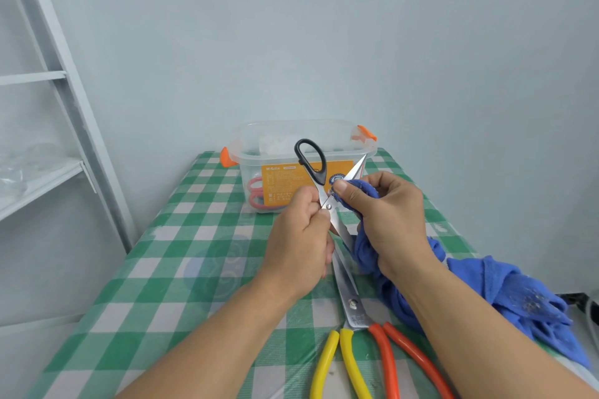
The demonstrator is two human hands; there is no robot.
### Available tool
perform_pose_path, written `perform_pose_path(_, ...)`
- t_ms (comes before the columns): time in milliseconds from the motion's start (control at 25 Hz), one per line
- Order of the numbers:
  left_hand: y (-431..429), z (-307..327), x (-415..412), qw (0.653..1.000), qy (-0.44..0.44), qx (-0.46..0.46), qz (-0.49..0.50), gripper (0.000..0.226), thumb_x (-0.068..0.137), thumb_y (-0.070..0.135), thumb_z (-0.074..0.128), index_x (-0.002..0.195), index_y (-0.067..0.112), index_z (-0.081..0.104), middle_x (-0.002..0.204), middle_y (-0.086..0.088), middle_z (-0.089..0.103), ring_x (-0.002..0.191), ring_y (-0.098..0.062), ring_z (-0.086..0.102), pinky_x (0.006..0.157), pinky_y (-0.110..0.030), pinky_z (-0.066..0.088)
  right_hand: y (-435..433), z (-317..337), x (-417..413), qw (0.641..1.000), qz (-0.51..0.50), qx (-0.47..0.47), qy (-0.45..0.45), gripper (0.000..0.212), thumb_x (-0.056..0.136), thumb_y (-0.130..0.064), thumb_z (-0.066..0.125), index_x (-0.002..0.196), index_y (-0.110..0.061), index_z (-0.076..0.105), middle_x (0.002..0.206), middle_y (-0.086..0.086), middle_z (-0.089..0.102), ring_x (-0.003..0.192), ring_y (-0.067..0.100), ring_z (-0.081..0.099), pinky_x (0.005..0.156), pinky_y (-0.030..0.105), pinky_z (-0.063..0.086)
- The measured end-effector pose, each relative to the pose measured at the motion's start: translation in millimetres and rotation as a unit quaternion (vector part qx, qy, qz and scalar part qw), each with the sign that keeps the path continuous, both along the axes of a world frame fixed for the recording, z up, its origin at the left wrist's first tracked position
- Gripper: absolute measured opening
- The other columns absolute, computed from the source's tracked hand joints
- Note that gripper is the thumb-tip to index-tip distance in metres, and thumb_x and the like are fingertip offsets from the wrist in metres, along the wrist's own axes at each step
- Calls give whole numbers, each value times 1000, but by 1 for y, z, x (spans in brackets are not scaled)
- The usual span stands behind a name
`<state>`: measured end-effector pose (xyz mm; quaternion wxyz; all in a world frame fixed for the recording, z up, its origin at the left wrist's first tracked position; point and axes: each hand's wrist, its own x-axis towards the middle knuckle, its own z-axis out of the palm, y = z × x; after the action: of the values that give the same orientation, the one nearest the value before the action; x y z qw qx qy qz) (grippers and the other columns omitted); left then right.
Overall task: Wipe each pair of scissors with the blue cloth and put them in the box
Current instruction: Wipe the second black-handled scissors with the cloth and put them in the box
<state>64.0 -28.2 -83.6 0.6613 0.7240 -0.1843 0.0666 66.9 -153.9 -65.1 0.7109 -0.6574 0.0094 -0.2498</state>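
My left hand [299, 241] grips a pair of black-handled scissors [311, 161] held open above the table, one handle loop up, one blade tip toward the box. My right hand [387, 220] pinches the blue cloth [515, 295] against the blades near the pivot; the cloth's loose end trails off to the right on the table. A clear plastic box [249, 139] with orange clips stands at the far end, with red-handled scissors [256, 193] inside. Large scissors with one yellow and one orange handle [351, 304] lie on the table near me.
The table carries a green and white checked cover [181, 230]. A pale metal shelf frame [61, 81] stands to the left with clear plastic on a shelf. A plain wall is behind the box. A dark object shows at the right edge [591, 308].
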Motion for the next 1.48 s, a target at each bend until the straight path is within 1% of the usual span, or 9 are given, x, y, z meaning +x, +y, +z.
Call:
perform_pose_path(160,1,0,-2,1000,-3,-7,-11,7,103,0,36,98,-3,39,65,-19,40,36,-16,38,38,-27,30,-4,3,-1,1000,-13,4,-12,20,80,-14,84,74,-5,67,57,-9,64,54,2,57,56,14,45)
perform_pose_path(360,7,-4,1,999,7,-19,-31,24,104,2,35,86,16,41,49,-10,45,39,-22,39,42,-29,35,-7,4,-3,999,14,50,-11,15,79,-16,84,78,-10,70,72,0,74,68,10,67,66,20,51)
perform_pose_path(560,9,-7,5,998,22,-38,-42,9,103,7,37,99,6,45,56,-13,50,47,-30,45,44,-35,43,-11,7,-9,997,67,29,-20,4,82,-8,79,82,-5,75,70,1,73,65,7,64,64,17,50)
perform_pose_path(720,6,-6,4,997,40,-40,-49,12,105,3,34,106,3,47,67,-23,52,46,-30,51,43,-33,48,0,2,-9,997,62,-52,22,26,74,-13,87,82,2,67,68,5,69,61,11,63,60,21,52)
perform_pose_path(840,5,-8,4,999,28,-13,-32,13,104,2,33,105,4,47,58,-20,49,39,-26,46,39,-28,41,2,2,-9,995,71,-41,61,30,73,-14,88,81,-5,61,64,-1,67,55,5,62,55,16,50)
perform_pose_path(1000,1,-9,4,1000,13,9,-5,13,103,3,34,101,5,47,51,-11,46,37,-22,41,40,-29,37,5,5,-13,993,68,2,95,32,76,-17,87,96,-13,63,75,6,74,63,18,69,62,37,60)
perform_pose_path(1080,-1,-8,4,1000,11,5,-3,13,103,3,34,95,6,45,48,-11,46,37,-24,40,40,-30,36,10,9,-15,987,98,78,100,26,81,-11,81,100,-8,63,70,6,71,59,20,67,54,41,59)
perform_pose_path(1320,-1,-5,1,1000,6,18,5,10,102,1,35,94,2,41,50,-14,46,36,-24,40,40,-29,35,8,6,-11,991,89,81,63,34,93,-17,70,96,15,63,69,17,63,59,20,61,52,28,54)
perform_pose_path(1480,0,-5,1,1000,10,19,2,9,103,2,35,96,3,41,53,-18,46,36,-23,40,39,-28,34,8,4,-9,991,79,99,47,23,94,-14,69,79,2,60,53,0,59,45,6,55,46,16,47)
